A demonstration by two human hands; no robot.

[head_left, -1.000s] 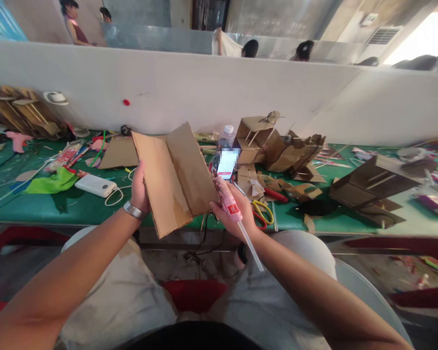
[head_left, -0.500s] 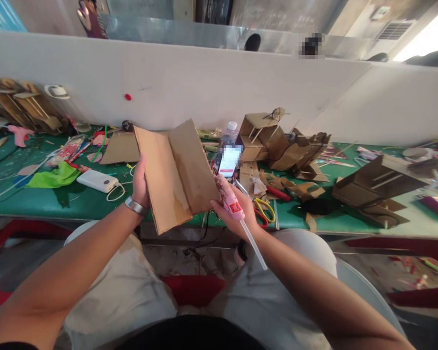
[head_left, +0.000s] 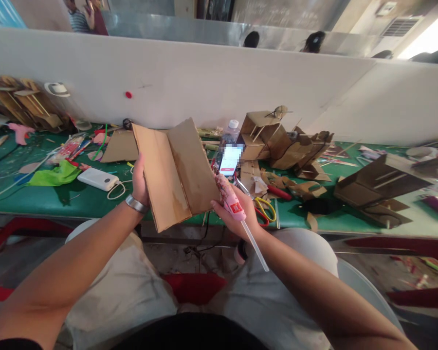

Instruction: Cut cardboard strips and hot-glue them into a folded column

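Observation:
A creased piece of cardboard (head_left: 168,180), its two panels forming a shallow V, is held above my lap. My left hand (head_left: 140,182) grips its left edge, with the fingers hidden behind it. At the right panel's lower corner is my right hand (head_left: 237,211), wrapped round a pink hot glue gun (head_left: 230,197). A clear glue stick (head_left: 255,245) sticks out of the gun's back end toward me. The thumb of that hand touches the cardboard too. A dark, shiny line runs along the crease, and a darker patch marks the right panel.
Behind the cardboard, a lit phone (head_left: 229,160) leans by a plastic bottle (head_left: 232,131). Scissors with yellow and red handles (head_left: 265,210) lie right of my hand. Cardboard models (head_left: 381,187) stand on the green table (head_left: 102,201). A white power bank (head_left: 98,179) lies left.
Both hands keep their hold on the cardboard and glue gun, almost still. The view has shifted very slightly. In the background, a second person shows at the upper left.

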